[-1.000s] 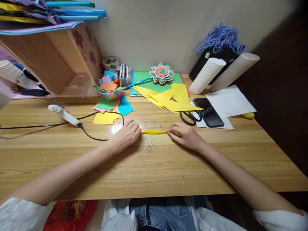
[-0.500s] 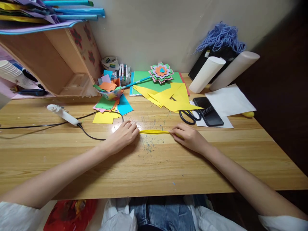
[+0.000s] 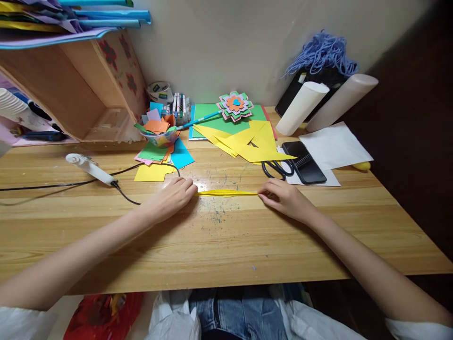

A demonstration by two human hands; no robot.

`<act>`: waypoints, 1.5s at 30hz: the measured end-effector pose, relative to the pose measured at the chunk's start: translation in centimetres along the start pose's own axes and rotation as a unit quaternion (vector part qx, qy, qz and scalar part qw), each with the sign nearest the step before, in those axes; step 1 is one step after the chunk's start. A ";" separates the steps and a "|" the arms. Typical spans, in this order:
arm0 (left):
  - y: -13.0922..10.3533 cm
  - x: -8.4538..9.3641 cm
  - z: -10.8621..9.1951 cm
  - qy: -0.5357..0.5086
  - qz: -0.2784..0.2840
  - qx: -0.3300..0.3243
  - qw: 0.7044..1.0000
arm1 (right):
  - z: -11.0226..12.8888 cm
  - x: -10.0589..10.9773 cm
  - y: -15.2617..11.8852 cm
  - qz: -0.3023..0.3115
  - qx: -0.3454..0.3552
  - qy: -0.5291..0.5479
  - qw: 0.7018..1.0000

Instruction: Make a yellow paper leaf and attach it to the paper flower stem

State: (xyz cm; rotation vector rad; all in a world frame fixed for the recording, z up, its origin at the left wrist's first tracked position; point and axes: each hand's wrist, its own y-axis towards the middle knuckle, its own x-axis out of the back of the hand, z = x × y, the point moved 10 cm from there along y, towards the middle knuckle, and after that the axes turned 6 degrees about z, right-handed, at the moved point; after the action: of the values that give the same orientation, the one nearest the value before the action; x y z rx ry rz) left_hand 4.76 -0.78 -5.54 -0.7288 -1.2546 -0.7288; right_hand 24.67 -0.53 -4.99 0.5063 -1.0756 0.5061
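Observation:
A narrow folded strip of yellow paper (image 3: 226, 192) stretches between my hands, low over the wooden table (image 3: 226, 250). My left hand (image 3: 178, 195) pinches its left end, with the fingers closed. Thumb and fingertips of my right hand (image 3: 279, 197) pinch the right end. Several layers show along the strip's length. Just beyond my right hand lie black-handled scissors (image 3: 278, 170), their blades hidden under yellow paper pieces (image 3: 247, 144). A yellow paper scrap (image 3: 150, 173) lies beyond my left hand.
A white glue gun (image 3: 90, 169) with a black cord lies left. A bowl of paper scraps (image 3: 161, 137) and a paper flower (image 3: 234, 105) stand behind. To the right are a phone (image 3: 304, 163), white paper (image 3: 336, 146) and two white rolls (image 3: 302, 108). An open box (image 3: 120, 80) stands back left.
My hands have moved apart, the left one leftward and the right one rightward. More of the yellow paper strip shows between them. The view has shifted slightly.

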 end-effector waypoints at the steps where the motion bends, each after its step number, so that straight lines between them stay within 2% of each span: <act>1: -0.1 0.0 0.1 -0.005 0.001 0.002 1.000 | 0.0 0.0 -0.1 0.000 -0.002 -0.004 1.000; 9: -0.9 0.9 -0.7 0.048 -0.003 -0.013 0.999 | 1.1 0.3 -0.7 -0.017 0.013 -0.097 0.995; 15: -1.6 1.7 -1.6 0.129 -0.008 -0.025 0.991 | 1.5 -0.6 -1.2 0.028 0.029 -0.151 0.988; 19: -2.0 2.3 -1.8 0.116 -0.030 -0.022 0.993 | 1.3 0.1 -1.5 -0.005 0.000 -0.137 0.991; 22: -2.2 2.3 -2.6 0.132 -0.040 -0.030 0.990 | 1.4 0.0 -1.7 -0.006 -0.005 -0.167 0.986; 28: -2.6 2.1 -3.4 0.154 -0.036 -0.013 0.987 | 1.3 0.0 -2.6 -0.019 -0.011 -0.201 0.979; 31: -2.5 2.6 -2.8 0.144 -0.021 0.026 0.989 | 1.1 0.3 -2.7 -0.035 -0.015 -0.195 0.980; 33: -2.0 3.3 -1.8 0.116 -0.020 0.089 0.989 | 1.1 0.4 -2.3 -0.039 -0.011 -0.196 0.980; 35: -0.9 4.3 -1.5 0.075 -0.042 0.142 0.986 | 1.3 0.3 -1.6 -0.038 0.004 -0.202 0.979; 36: -0.1 4.9 -1.9 0.052 -0.066 0.143 0.986 | 1.4 0.2 -1.1 -0.036 0.016 -0.207 0.978; 38: 2.3 5.1 -3.6 0.005 -0.088 0.100 0.991 | 1.8 -0.1 -0.2 -0.026 0.044 -0.220 0.974; 40: 4.7 4.4 -5.2 -0.042 -0.077 0.051 0.995 | 2.0 -0.3 0.4 -0.022 0.067 -0.228 0.971; 42: 6.5 3.0 -5.6 -0.073 -0.045 0.054 0.995 | 1.9 -0.2 0.7 -0.026 0.074 -0.219 0.973; 45: 7.5 1.9 -5.5 -0.083 -0.035 0.072 0.993 | 1.2 0.2 0.7 -0.036 0.048 -0.156 0.986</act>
State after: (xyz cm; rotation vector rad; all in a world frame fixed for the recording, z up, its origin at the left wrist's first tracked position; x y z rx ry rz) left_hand 14.20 -1.10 -5.17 -0.6393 -1.4755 -0.6354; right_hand 23.53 -0.69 -4.29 0.7237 -1.3316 0.4240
